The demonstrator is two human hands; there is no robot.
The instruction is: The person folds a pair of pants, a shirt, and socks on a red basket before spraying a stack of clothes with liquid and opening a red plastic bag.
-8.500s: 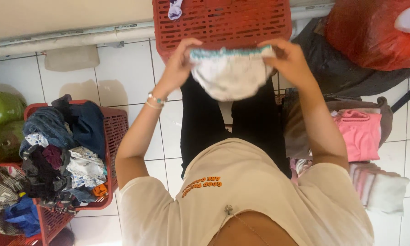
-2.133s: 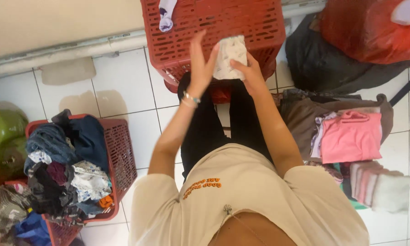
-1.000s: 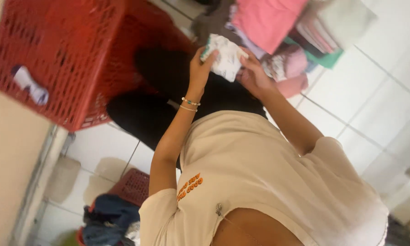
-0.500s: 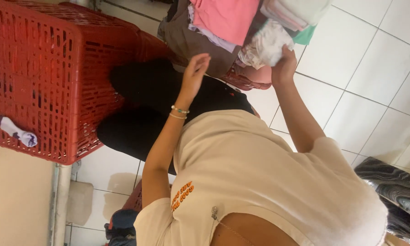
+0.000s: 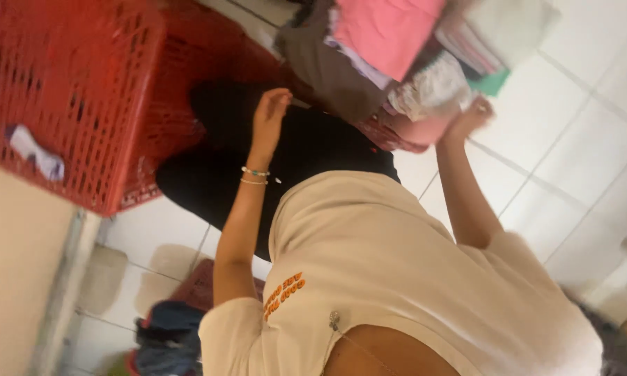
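1. Laundry folding looks partway through: the small white patterned cloth [image 5: 432, 87] now lies on the stack of folded clothes [image 5: 390, 42] at the person's right, beside a pink piece [image 5: 386, 31] and a grey-brown one [image 5: 320, 66].
2. Right hand [image 5: 472, 115] sits at the edge of that stack, just beside the white cloth; it's blurred, so whether it grips or just presses can't be told.
3. Left hand [image 5: 270, 115] hangs loose over the black trousers [image 5: 285, 160], fingers relaxed and open, holding nothing.
4. Done, judging by the stack: several pieces folded and piled. Left: a second red basket [image 5: 209, 285] near the left elbow has jumbled dark clothes [image 5: 164, 334] in it, so there's probably plenty to go.
5. The overturned red basket [image 5: 63, 90] in front has only a small white bit [image 5: 35, 150] on it.
6. Everything's on a white tiled floor [image 5: 571, 160], with a beige wall [image 5: 14, 278] along one side.
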